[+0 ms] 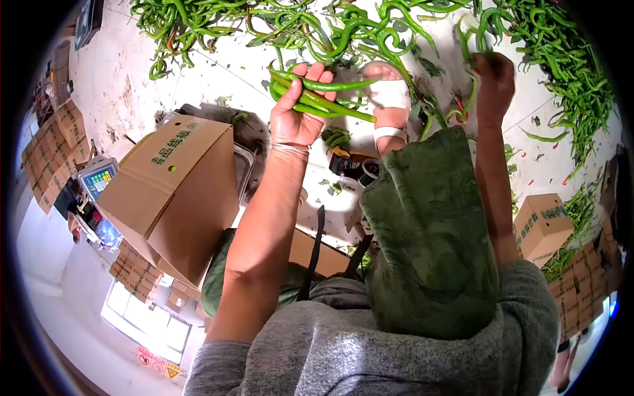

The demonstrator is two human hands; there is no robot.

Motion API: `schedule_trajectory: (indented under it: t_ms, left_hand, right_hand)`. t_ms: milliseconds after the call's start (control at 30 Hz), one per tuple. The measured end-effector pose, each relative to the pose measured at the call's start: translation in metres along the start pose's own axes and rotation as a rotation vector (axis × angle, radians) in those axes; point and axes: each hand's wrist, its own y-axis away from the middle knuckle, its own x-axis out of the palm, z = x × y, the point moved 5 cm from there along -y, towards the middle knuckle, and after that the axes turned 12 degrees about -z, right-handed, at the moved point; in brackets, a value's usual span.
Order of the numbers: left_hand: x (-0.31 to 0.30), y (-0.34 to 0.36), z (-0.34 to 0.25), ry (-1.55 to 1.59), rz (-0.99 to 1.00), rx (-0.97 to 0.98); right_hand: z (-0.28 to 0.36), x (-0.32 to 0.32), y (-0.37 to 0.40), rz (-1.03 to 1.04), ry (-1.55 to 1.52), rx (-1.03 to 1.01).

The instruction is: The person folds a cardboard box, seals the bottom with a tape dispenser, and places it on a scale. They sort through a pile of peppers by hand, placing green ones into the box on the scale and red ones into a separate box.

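My left hand (300, 109) is palm up, its fingers curled round several long green chili peppers (323, 99) that point to the right. Further right, my right hand (494, 82) reaches down with bent fingers. A slightly blurred green chili pepper (464, 39) runs up from its fingertips, which appear to grip it; the shaded fingers partly hide the contact. Around both hands, more loose green chili peppers (343, 36) lie on the pale tiled floor (211, 76). A sandalled foot (391, 99) stands between the hands.
An open cardboard box (191, 198) stands left of my left arm, beside a scale with a keypad (99, 178). A large pepper heap (561, 66) lies at the right. A smaller carton (543, 228) and stacked cartons (584, 290) stand lower right. Green cloth (429, 244) covers my leg.
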Motion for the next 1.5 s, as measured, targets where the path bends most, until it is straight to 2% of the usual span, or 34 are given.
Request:
schedule_trajectory:
  t_ms: [67, 200, 233, 300, 333, 367, 467, 500, 600, 733, 867, 1033, 1267, 1333, 1400, 1433, 1467, 1500]
  left_hand:
    - [-0.001, -0.001, -0.003, -0.004, 0.009, 0.009]
    - [-0.004, 0.0, -0.004, -0.01, 0.006, 0.049]
    - [-0.003, 0.0, -0.003, -0.008, 0.001, 0.055]
    - [-0.002, -0.001, -0.003, -0.032, -0.055, 0.081]
    - [0.001, -0.001, -0.001, -0.038, -0.01, 0.064]
    - [0.001, 0.001, 0.001, -0.046, -0.021, 0.065]
    - [0.007, 0.003, 0.004, -0.098, -0.092, 0.097]
    - [0.007, 0.003, 0.005, -0.122, -0.097, 0.112]
    - [0.006, 0.001, 0.006, -0.161, -0.122, 0.131]
    - [0.006, 0.001, 0.005, -0.123, -0.114, 0.097]
    - [0.002, 0.003, 0.004, -0.064, -0.088, 0.068]
    - [-0.004, 0.002, 0.002, -0.003, -0.03, 0.05]
    - [-0.011, 0.005, -0.001, -0.037, -0.088, 0.043]
    - [-0.007, 0.005, 0.002, -0.095, -0.042, 0.031]
    - [0.004, 0.012, 0.009, -0.206, -0.049, 0.083]
    - [0.01, 0.011, 0.017, -0.233, -0.003, 0.015]
    - [0.013, 0.014, 0.022, -0.194, -0.059, -0.031]
    - [0.01, 0.017, 0.025, -0.233, -0.079, -0.054]
  right_hand:
    - [0.013, 0.01, 0.01, 0.161, 0.351, -0.098]
    - [0.048, 0.01, 0.019, 0.045, 0.279, -0.408]
    - [0.05, 0.012, 0.02, 0.122, 0.386, -0.458]
    - [0.043, 0.012, 0.016, 0.065, 0.034, -0.049]
    - [0.036, 0.018, 0.018, 0.044, -0.15, 0.162]
    - [0.035, 0.022, 0.019, 0.086, -0.219, 0.234]
    - [0.005, 0.036, 0.03, 0.235, -0.65, 0.624]
    - [0.004, 0.039, 0.037, 0.276, -0.637, 0.699]
    - [0.002, 0.053, 0.052, 0.391, -0.735, 0.79]
    - [0.004, 0.057, 0.058, 0.291, -0.652, 0.73]
    - [-0.001, 0.052, 0.05, 0.264, -0.708, 0.7]
    - [0.009, 0.055, 0.051, 0.266, -0.668, 0.674]
    - [0.021, 0.076, 0.08, 0.32, -0.579, 0.744]
    - [0.029, 0.086, 0.094, 0.439, -0.446, 0.709]
    - [0.033, 0.104, 0.125, 0.551, -0.648, 0.848]
    - [0.036, 0.112, 0.135, 0.738, -0.515, 0.857]
    - [0.038, 0.116, 0.145, 0.923, -0.376, 0.862]
    - [0.035, 0.117, 0.151, 0.984, -0.314, 0.846]
